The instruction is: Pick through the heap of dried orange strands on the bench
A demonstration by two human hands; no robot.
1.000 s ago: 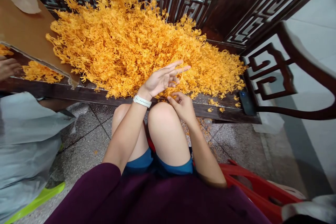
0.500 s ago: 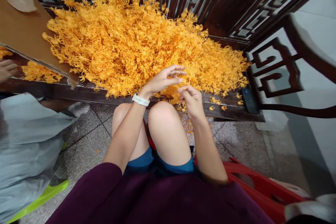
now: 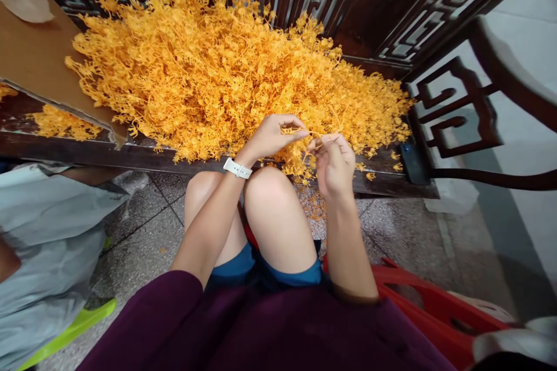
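Together, the left hand [image 3: 275,136] and right hand [image 3: 337,167] grasped a thin orange strand [image 3: 316,134] between their fingers, above the near edge of the dark wooden bench [image 3: 108,149]. Beyond them, a heap of spidery orange pieces [image 3: 209,64] spread along it, between a cardboard sheet [image 3: 39,58] at left and a dark phone [image 3: 414,163] at right.

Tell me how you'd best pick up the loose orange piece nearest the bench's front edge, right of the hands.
I'd pinch the loose orange piece across its middle, from above and the front of the bench: it looks small and low, with little prongs, lies apart from the pile, and nothing seems to cover it.
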